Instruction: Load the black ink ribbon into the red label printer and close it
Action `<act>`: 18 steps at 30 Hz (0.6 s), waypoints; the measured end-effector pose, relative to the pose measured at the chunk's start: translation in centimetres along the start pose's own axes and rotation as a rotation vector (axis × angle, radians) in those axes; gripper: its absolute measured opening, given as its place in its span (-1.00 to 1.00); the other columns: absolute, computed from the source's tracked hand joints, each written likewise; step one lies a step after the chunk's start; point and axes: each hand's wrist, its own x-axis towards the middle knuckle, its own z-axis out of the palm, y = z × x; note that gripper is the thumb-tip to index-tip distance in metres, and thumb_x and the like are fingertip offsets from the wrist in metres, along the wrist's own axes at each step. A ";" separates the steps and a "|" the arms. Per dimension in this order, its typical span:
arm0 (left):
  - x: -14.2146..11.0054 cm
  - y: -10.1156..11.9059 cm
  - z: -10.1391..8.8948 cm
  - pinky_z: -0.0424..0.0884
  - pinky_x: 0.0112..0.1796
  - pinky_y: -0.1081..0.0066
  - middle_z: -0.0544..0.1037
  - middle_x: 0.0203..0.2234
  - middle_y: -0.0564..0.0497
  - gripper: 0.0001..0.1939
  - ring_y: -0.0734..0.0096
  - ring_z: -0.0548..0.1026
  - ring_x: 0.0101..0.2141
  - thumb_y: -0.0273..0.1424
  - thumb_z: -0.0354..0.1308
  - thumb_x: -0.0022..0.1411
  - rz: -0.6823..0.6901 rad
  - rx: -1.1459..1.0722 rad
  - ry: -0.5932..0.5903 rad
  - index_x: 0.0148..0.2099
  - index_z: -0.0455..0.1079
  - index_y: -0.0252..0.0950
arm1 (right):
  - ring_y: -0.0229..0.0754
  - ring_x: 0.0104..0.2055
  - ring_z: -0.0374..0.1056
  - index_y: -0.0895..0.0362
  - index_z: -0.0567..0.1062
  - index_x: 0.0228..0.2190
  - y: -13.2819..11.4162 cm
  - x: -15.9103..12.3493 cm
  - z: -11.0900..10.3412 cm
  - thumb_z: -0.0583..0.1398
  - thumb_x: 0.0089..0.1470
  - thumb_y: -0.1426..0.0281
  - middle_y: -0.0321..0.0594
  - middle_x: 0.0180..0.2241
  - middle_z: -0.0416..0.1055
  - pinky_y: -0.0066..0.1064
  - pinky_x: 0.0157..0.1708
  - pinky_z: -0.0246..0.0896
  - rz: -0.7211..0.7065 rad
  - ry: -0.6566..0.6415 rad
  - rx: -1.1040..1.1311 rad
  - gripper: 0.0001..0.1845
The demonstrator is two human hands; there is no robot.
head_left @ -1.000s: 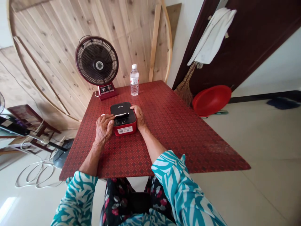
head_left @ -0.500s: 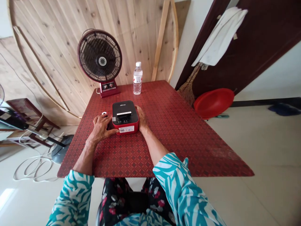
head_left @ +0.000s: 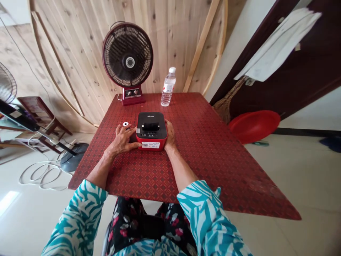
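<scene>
A small printer (head_left: 151,133) with a black top and red sides rests on the table before me, a dark slot in its top and a white label on its front. My right hand (head_left: 170,136) cups its right side, some fingers hidden behind the casing. On the opposite side, my left hand (head_left: 123,139) has its thumb against the front left corner and its fingers bent towards the left side. A small white roll (head_left: 125,124) lies just beyond the left fingers. It is partly hidden.
A dark red table fan (head_left: 130,62) stands at the back left of the patterned table (head_left: 213,156), near a water bottle (head_left: 168,87). Right of the table are a red basin (head_left: 255,124) and a broom (head_left: 226,101). A standing fan (head_left: 21,113) and loose cable (head_left: 39,174) are at left.
My view has turned, so the fan, bottle and printer sit further right. Both hands keep their places at the printer. The white strip across its slot now shows only at the ends.
</scene>
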 end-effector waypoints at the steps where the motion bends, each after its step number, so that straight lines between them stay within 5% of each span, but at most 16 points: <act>1: 0.0 0.1 -0.1 -0.27 0.31 -0.15 0.52 0.10 -0.15 -0.34 -0.01 0.25 0.27 0.05 0.18 0.17 -0.012 -0.019 -0.002 0.23 0.38 -0.16 | -0.09 0.07 0.33 0.11 0.48 -0.07 0.0 0.0 -0.1 -0.06 0.23 0.10 -0.07 0.00 0.50 -0.13 0.13 0.23 0.006 -0.003 -0.012 -0.51; 7: -0.2 0.1 -0.7 -0.18 0.32 -0.10 0.46 0.17 -0.12 -0.44 0.06 0.28 0.26 0.01 0.03 0.30 -0.073 -0.220 -0.027 0.22 0.39 -0.14 | -0.10 0.06 0.33 0.13 0.50 -0.11 -0.2 0.0 -0.3 -0.08 0.23 0.16 -0.05 -0.02 0.50 -0.13 0.16 0.19 0.018 0.010 -0.069 -0.52; 12: 0.3 0.1 -0.6 -0.04 0.31 -0.03 0.55 0.08 -0.02 -0.51 0.13 0.38 0.20 -0.03 -0.15 0.38 -0.190 -0.339 0.051 0.01 0.54 -0.06 | -0.11 0.00 0.36 0.12 0.51 -0.14 -0.1 -0.1 -0.2 -0.08 0.19 0.14 -0.10 -0.07 0.52 -0.18 0.09 0.23 0.056 0.033 -0.060 -0.51; 18: 1.5 2.1 -1.0 -0.09 0.28 -0.09 0.64 -0.12 -0.03 -0.71 0.07 0.46 0.07 -0.14 0.09 0.25 -0.302 -0.347 0.166 -0.24 0.57 -0.16 | -0.12 -0.02 0.36 0.09 0.52 -0.15 0.4 0.1 0.0 -0.06 0.17 0.09 -0.15 -0.09 0.53 -0.21 0.05 0.24 0.045 0.036 -0.034 -0.50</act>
